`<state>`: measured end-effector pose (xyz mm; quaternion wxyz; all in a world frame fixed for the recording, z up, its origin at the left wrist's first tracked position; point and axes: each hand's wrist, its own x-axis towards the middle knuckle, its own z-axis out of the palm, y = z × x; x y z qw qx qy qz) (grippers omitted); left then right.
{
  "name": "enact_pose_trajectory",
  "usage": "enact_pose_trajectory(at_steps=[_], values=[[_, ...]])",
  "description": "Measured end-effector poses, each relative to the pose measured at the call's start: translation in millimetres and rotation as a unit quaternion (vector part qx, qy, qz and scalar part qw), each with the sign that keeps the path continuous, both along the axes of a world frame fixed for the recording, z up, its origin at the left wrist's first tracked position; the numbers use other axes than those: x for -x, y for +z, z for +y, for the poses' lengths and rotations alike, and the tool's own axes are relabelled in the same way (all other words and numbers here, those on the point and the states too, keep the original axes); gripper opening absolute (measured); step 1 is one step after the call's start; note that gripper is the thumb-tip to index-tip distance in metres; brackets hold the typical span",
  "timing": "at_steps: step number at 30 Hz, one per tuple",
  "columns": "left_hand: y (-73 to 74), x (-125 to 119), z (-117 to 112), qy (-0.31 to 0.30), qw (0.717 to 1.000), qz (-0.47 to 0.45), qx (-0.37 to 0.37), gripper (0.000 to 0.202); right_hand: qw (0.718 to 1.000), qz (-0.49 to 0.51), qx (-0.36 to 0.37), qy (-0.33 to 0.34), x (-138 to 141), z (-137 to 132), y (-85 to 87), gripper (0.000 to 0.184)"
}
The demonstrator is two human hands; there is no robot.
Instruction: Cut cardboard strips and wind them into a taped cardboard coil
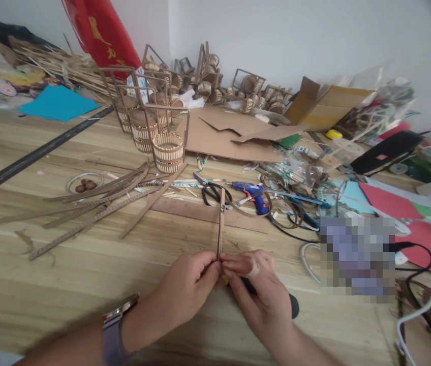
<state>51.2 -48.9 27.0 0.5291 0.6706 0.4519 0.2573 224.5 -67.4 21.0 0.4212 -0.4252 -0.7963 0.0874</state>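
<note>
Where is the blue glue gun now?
In the head view, the blue glue gun lies right of centre, beyond the right hand, beside the scissors.

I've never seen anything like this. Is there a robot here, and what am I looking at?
No robot shows: these are a person's bare left hand and right hand. The single picture comes from a camera worn on that person's head, looking forward and down. Both hands pinch the near end of a thin brown strip. On the wooden table lie loose strips, scissors and a blue glue gun; small slatted buckets stand beyond.
</note>
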Motion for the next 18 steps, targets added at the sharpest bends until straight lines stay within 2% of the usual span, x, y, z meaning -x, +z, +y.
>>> enact_pose_trajectory(at_steps=[4, 12, 18], values=[[-0.8, -0.7, -2.7, 0.007, 1.0, -0.026, 0.012, 0.029, 1.0, 0.006, 0.007, -0.004, 1.1, -1.3, 0.4, 0.015], [-6.1, 1.9, -3.0, -0.015, 0.998, -0.048, 0.03, 0.027, 0.986, 0.105, 0.122, -0.04, -2.0, -1.2, -2.5, 0.013], [-5.5, 0.1, 1.0, -0.014, 0.991, -0.104, 0.08, 0.031, 0.996, 0.058, 0.054, -0.03, 0.2, -1.2, 2.1, 0.012]])
